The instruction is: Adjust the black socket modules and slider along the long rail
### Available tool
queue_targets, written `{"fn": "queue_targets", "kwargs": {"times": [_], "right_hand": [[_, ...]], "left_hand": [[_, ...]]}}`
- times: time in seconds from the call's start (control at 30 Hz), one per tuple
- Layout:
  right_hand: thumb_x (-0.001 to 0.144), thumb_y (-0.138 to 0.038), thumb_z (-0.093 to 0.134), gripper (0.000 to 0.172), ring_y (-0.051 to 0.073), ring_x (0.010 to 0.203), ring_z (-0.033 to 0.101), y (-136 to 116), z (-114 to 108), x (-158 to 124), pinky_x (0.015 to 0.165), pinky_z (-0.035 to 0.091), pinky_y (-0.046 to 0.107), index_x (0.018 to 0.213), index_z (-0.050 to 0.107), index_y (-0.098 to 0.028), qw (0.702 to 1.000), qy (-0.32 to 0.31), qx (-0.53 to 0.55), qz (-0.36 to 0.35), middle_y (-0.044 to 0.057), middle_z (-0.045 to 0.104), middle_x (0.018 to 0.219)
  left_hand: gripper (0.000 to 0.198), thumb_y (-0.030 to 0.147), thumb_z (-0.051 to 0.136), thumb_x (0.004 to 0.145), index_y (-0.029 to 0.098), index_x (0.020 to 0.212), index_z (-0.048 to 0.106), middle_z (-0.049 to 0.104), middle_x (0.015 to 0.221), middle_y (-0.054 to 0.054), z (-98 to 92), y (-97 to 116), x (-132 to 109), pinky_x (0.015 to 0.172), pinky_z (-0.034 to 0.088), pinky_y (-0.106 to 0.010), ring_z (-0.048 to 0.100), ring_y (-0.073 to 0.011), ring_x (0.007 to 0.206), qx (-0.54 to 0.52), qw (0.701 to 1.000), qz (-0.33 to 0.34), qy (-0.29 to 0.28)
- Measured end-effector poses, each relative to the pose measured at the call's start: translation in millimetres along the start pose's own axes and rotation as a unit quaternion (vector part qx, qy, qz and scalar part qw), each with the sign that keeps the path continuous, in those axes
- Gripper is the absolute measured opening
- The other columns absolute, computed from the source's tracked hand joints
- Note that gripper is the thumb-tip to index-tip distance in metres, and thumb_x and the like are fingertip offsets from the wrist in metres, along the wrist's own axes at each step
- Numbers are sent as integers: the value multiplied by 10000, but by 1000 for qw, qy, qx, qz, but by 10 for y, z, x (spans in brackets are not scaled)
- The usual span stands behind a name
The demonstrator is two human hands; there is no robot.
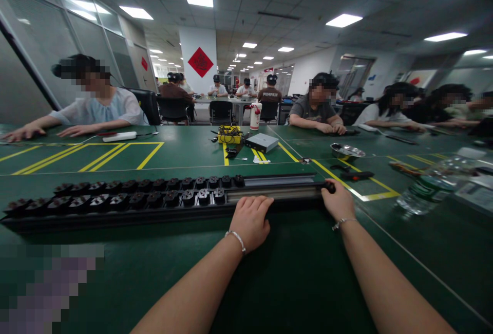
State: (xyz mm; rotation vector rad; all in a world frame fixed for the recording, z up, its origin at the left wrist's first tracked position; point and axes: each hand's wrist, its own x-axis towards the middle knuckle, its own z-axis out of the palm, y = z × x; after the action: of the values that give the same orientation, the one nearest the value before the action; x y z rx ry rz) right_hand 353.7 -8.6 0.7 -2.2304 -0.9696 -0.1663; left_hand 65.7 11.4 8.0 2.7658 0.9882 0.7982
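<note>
A green table (300,277), marked with yellow tape (150,155), fills the foreground — two black rails (165,214) lie across it, sockets (171,198) lined along their left part. The left hand (251,222) rests over the near rail's bare stretch (whether it grips, I cannot tell). The right hand (339,200), apart from it, pinches a black piece (329,187) at the right end — a bottle (425,190) stands further right.

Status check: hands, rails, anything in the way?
Left hand on near rail. Right hand at its right end. Both rails hold black pieces at left. Bottle off right, untouched.
</note>
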Motion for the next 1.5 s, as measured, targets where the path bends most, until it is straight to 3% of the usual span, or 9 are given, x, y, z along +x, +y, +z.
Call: {"fn": "queue_targets", "kwargs": {"times": [1.5], "right_hand": [[689,-285,472,397,242,940,510,56,26,16,844,398,386,1061,573,-192,998,47,19,-21,88,589,989]], "left_hand": [[524,202,517,710,264,1219,410,504,1229,2,18,-9,-3,988,264,-379,419,-192,1105,-2,1000,3,7]]}}
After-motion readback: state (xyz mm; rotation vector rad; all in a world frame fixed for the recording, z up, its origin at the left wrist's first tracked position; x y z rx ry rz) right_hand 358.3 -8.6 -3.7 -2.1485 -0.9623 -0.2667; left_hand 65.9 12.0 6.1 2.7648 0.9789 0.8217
